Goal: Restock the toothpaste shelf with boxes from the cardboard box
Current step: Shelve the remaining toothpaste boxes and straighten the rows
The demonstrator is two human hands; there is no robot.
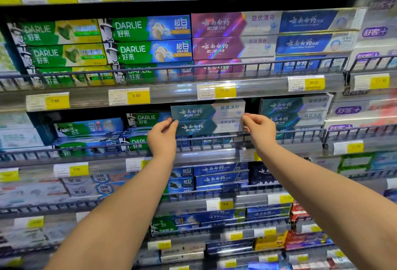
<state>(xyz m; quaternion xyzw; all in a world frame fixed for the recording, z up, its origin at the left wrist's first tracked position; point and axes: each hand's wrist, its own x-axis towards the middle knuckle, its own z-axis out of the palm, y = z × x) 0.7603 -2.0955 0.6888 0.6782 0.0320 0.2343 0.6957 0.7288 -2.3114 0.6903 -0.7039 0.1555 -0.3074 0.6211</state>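
We hold two stacked teal toothpaste boxes [208,117] by their short ends: left hand [162,138] pinching the left end, right hand [260,131] pinching the right end, fingers curled round the edges. The pair sits just above the wire rail [214,138], below the 17.00 price tag [225,91].

To do it well, we think: keep both boxes level and squeezed together so the upper one doesn't slide, clear the rail, push straight back into the gap left of the matching teal stack [294,115], printed faces forward.

Boxes: long, slim, teal fading to silver-white at right, white script, glossy card, undented.
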